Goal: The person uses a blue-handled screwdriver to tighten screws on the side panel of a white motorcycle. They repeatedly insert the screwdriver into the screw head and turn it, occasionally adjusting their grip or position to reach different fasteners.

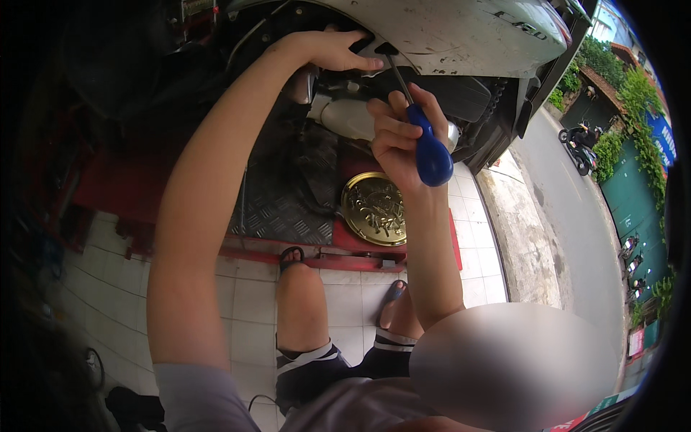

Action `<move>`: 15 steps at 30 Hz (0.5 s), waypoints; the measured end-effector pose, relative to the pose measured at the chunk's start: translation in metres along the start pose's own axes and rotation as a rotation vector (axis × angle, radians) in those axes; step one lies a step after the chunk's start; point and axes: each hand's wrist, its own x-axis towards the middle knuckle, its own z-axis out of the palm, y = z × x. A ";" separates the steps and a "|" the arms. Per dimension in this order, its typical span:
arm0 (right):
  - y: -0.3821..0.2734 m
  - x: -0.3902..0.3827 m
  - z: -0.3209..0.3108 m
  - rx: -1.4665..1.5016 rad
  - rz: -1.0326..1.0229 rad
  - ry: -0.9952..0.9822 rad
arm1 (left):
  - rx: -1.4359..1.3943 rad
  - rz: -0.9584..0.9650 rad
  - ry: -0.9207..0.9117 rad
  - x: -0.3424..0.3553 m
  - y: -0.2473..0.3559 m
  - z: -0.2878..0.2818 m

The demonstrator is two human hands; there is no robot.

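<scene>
The screwdriver (419,129) has a rounded, glossy blue handle and a thin dark metal shaft. It is tilted, handle low and toward the right, shaft running up and left to the underside edge of the white scooter body panel (461,32) (scuffed and dirty), where its tip meets a dark slot.

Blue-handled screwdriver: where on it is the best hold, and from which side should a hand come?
Take the screwdriver by its rounded blue handle, coming from below and the person's right, as the right hand does now. The thin metal shaft slants up and left to the edge of the white body panel, where the left hand rests, so only the bulbous handle end is free and thick enough for a firm grip.
</scene>
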 end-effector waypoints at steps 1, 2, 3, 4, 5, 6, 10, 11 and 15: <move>-0.002 -0.001 -0.001 -0.016 -0.025 -0.002 | -0.034 0.023 -0.059 0.005 -0.001 -0.002; -0.004 -0.001 -0.001 -0.032 -0.050 -0.004 | -0.126 0.082 -0.080 0.007 -0.004 -0.003; -0.006 -0.002 -0.001 -0.066 -0.067 0.015 | -0.138 0.074 -0.086 0.011 -0.003 -0.002; -0.008 -0.003 0.000 -0.099 -0.083 0.033 | -0.150 0.066 -0.091 0.015 -0.002 -0.002; -0.010 -0.003 0.000 -0.131 -0.098 0.051 | -0.162 0.057 -0.096 0.019 -0.001 -0.001; -0.012 -0.003 -0.001 -0.129 -0.093 0.047 | -0.175 0.049 -0.102 0.021 0.001 0.001; -0.011 -0.005 0.004 -0.240 -0.125 0.087 | -0.194 0.037 -0.103 0.028 -0.004 0.004; -0.010 -0.005 0.007 -0.291 -0.129 0.098 | -0.195 0.044 -0.094 0.030 -0.012 0.004; -0.012 -0.006 0.011 -0.465 -0.144 0.165 | -0.205 0.067 -0.098 0.023 -0.005 0.002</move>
